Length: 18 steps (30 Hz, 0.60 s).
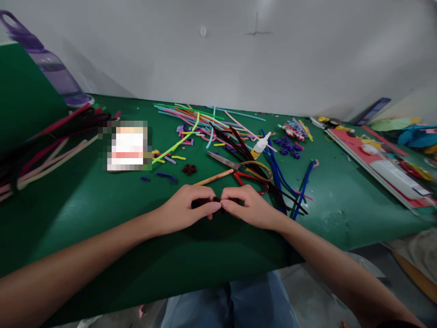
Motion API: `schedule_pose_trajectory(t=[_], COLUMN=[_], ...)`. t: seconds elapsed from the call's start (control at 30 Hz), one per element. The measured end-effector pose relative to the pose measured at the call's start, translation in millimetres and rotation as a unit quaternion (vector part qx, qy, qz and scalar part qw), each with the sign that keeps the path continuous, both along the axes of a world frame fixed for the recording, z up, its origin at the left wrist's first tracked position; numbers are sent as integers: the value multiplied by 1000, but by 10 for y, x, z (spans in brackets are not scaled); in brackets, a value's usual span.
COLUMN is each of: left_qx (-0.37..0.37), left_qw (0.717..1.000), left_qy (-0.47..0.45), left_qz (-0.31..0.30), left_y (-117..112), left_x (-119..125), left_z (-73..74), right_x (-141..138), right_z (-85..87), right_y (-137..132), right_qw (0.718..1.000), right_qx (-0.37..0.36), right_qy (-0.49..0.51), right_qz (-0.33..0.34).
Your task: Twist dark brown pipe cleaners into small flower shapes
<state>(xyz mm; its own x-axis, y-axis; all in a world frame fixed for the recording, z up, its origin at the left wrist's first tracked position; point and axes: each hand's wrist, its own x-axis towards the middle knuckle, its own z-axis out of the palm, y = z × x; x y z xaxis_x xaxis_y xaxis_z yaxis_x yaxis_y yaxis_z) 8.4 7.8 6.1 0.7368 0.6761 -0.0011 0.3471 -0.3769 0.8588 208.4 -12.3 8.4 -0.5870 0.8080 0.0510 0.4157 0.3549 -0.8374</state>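
My left hand (191, 207) and my right hand (247, 207) meet above the front of the table, thumbs and fingers closed in a pinch. Between the fingertips shows a small dark brown fuzzy piece of pipe cleaner (217, 199), mostly hidden by the fingers. Just beyond the hands lie scissors (223, 160) with yellow and red handles and a thin wooden stick (216, 176). A dark brown pipe cleaner flower (189, 169) rests beyond my left hand. Long dark brown pipe cleaners (244, 143) and blue ones (277, 171) lie past my right hand.
A glue bottle (261, 146) leans among loose coloured pipe cleaners (191, 120). At left are a purple water bottle (59, 75), a bundle of pipe cleaners (44, 146) and a blurred-out item (128, 146). A glue gun (399, 175) lies on a red board (358, 148) at right.
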Motion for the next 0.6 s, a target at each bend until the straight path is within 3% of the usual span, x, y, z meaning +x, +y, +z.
schedule_pose_trajectory(t=[0.6], left_qx=[49], left_qw=[998], left_qy=[-2], left_qz=[-28], left_y=[-6], left_x=[-2], left_z=[-14], right_x=[-12], right_z=[-21], right_y=[1], right_qw=[1000], right_qx=[18], right_qy=[-19], right_qz=[7])
